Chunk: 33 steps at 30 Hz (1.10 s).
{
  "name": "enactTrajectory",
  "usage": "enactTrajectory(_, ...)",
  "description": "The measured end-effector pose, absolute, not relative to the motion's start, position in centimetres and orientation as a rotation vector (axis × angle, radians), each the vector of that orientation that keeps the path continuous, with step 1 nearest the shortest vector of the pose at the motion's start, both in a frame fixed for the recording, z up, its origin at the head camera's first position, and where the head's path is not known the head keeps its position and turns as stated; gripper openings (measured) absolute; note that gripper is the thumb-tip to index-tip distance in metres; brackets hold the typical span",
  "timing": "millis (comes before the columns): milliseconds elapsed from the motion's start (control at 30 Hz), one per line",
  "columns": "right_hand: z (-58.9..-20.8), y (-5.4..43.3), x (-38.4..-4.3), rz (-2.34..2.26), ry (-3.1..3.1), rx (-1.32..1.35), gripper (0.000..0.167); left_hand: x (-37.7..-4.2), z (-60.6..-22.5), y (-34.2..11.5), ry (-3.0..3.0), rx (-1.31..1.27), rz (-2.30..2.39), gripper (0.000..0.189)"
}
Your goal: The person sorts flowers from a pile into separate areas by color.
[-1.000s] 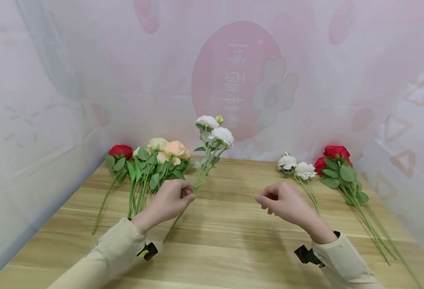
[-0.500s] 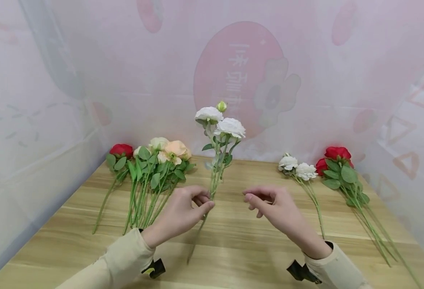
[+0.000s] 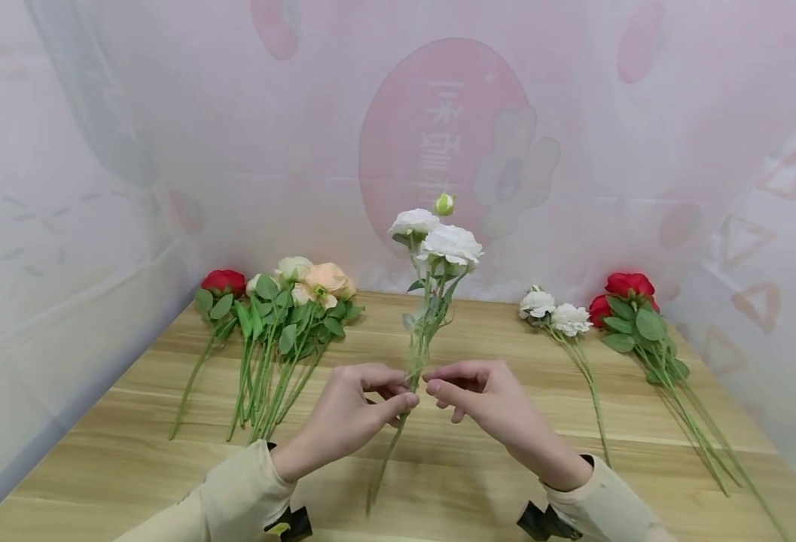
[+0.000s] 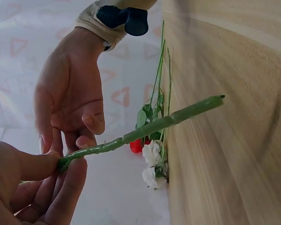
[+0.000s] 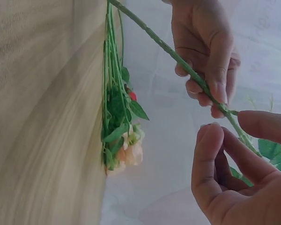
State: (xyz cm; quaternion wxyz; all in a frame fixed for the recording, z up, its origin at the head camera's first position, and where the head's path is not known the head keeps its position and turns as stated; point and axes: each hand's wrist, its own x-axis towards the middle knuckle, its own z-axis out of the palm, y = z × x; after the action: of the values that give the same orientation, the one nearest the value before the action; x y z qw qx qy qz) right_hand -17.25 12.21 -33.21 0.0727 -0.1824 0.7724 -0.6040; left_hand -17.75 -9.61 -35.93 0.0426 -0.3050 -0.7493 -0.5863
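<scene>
A white flower [image 3: 450, 245] with two full blooms and a pale green bud stands nearly upright at the centre of the head view. My left hand [image 3: 350, 410] pinches its green stem between thumb and fingers, partway down. Below that pinch, the bare stem [image 4: 150, 127] runs down to a cut end over the table. Just across the stem is my right hand [image 3: 489, 399], its fingertips right beside it. In the right wrist view, the right thumb [image 5: 262, 124] and fingers are parted with the stem passing between them.
Cream and peach flowers [image 3: 326, 280] lie on the wooden table [image 3: 492, 474] at left, beside a red rose [image 3: 224, 281]. At right lie white flowers [image 3: 569, 319] and red roses [image 3: 630, 286] with long stems. A printed cloth [image 3: 303, 135] hangs behind.
My left hand has carried the white flower rightward and toward me to the centre. My right hand has moved left, up to the stem.
</scene>
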Motion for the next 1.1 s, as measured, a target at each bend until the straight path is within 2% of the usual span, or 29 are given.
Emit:
enactTrajectory(500,-33.7,11.6,-17.3,-1.81,2.35,-0.562,0.02,-17.3,-36.4,-9.1,-2.228,-0.982,-1.952,0.021)
enactTrajectory(1100,-33.8,11.2,-17.1,-1.838,2.39,-0.524,0.015,-17.4,-36.1,-9.2,-2.392,-0.942,-1.784,0.014)
